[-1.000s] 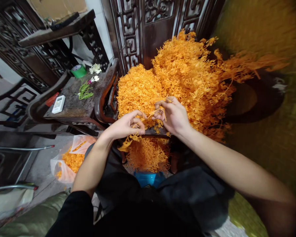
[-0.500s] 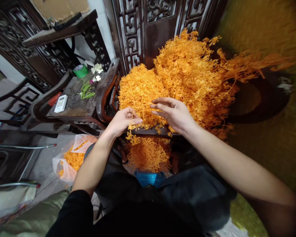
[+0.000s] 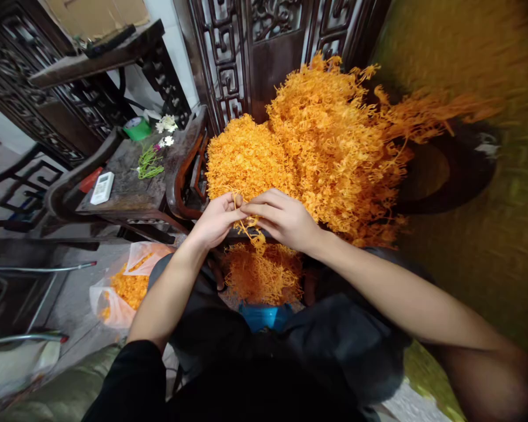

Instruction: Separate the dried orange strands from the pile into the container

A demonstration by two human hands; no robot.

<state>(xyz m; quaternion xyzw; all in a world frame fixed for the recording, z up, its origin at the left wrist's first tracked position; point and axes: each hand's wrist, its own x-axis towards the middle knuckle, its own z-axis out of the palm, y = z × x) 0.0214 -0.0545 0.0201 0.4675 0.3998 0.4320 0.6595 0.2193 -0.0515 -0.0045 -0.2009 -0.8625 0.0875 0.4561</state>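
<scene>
My left hand (image 3: 219,218) pinches a thin orange flower sprig (image 3: 251,230), whose curly end dangles below the fingers. My right hand (image 3: 286,220) meets it from the right, thumb and fingertips closed on the same sprig at the left fingertips. Just beyond both hands, a big heap of orange flower sprays (image 3: 325,140) rests on a dark wooden seat, with a lower, denser mound of orange blossoms (image 3: 246,155) on its left. Beneath the hands, more orange stems (image 3: 264,275) stick up from a blue container (image 3: 266,316) between my legs.
To the left, a dark wooden side table (image 3: 127,181) bears a white remote control (image 3: 102,187), a green tape roll (image 3: 137,128), green stems (image 3: 149,163) and white flowers (image 3: 166,123). A plastic bag (image 3: 114,305) holding orange bits lies on the floor. A carved wooden backrest (image 3: 275,64) rises behind the heap.
My right hand has come left and down, from apart with loosely spread fingers to closing at my left fingertips on the sprig. The view has shifted slightly.
</scene>
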